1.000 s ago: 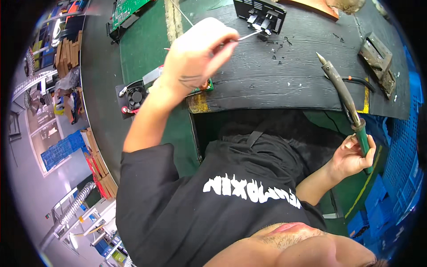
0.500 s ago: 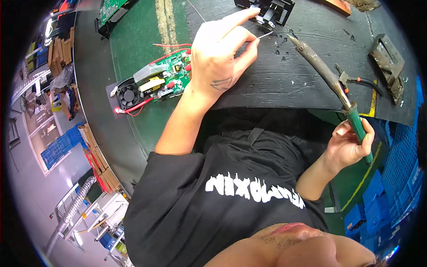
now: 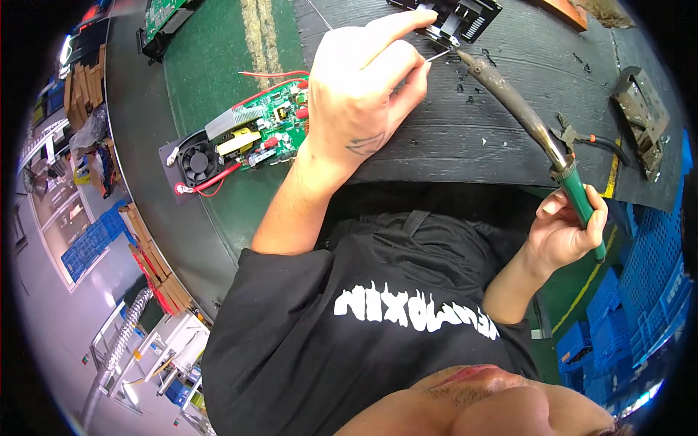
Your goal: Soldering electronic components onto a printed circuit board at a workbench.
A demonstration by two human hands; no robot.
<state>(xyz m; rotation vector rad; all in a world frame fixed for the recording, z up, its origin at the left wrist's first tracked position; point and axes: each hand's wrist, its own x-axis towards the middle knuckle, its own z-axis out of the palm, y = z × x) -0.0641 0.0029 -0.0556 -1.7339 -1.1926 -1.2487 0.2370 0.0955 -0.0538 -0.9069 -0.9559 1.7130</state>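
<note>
My right hand (image 3: pixel 563 234) grips the green handle of a soldering iron (image 3: pixel 515 109). Its grey tip points up and left and sits right at a small metal terminal (image 3: pixel 454 41) on a black finned part (image 3: pixel 480 16) at the top edge; whether they touch I cannot tell. My left hand (image 3: pixel 352 98) pinches a thin solder wire (image 3: pixel 438 55) between thumb and fingers, the wire's end close to the iron's tip. The left index finger stretches out onto the black part. Left of that wrist lies a green circuit board (image 3: pixel 291 131) with a fan (image 3: pixel 198 163) and red wires.
Side cutters (image 3: pixel 564 132) lie behind the iron's shaft. A worn metal holder (image 3: pixel 641 109) stands at the right of the black bench mat (image 3: pixel 502 156). A wooden bar (image 3: pixel 566 10) and a brown lump (image 3: pixel 607 10) are at the top. Blue crates (image 3: pixel 603 320) stand lower right.
The soldering iron's tip has moved up and left to the terminal and solder end. My left hand keeps its pinch and stays by the black part. The view has shifted slightly.
</note>
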